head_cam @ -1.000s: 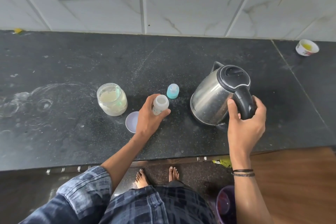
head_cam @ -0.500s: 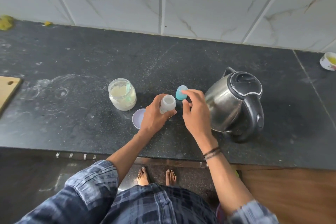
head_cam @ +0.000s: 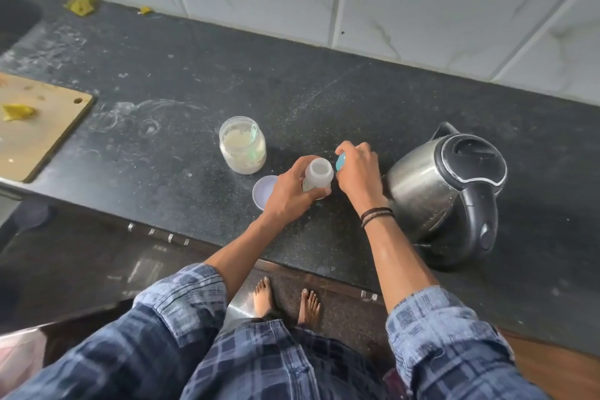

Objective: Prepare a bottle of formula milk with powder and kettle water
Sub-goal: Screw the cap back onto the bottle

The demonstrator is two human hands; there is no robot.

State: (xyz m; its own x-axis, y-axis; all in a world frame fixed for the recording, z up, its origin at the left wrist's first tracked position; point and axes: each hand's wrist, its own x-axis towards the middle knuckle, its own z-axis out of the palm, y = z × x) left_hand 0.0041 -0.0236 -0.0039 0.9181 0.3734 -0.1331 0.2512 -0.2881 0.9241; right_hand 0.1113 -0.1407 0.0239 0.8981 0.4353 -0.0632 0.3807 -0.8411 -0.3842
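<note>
Grips the open feeding bottle [head_cam: 319, 176] at frame centre with the left hand [head_cam: 290, 193], fingers curled round it, upright on the desk [head_cam: 194, 91]. Pinches the teal cap [head_cam: 340, 162] beside the bottle's mouth with the right hand [head_cam: 358, 172]. Leaves the kettle [head_cam: 444, 178] untouched at right, the powder jar [head_cam: 242, 146] unlidded above left. Seems past pouring; capping and shaking probably remain. Cannot tell the fill level.

The person wears a blue-and-navy checked shirt, with the left sleeve [head_cam: 181, 299] and right sleeve [head_cam: 435, 321] both rolled back to a paler, washed-out cuff near the elbow. Several thin dark bands [head_cam: 376, 214] circle the right wrist. The same checked cloth [head_cam: 276, 364] covers the front, and the feet [head_cam: 263, 297] are bare.
</note>
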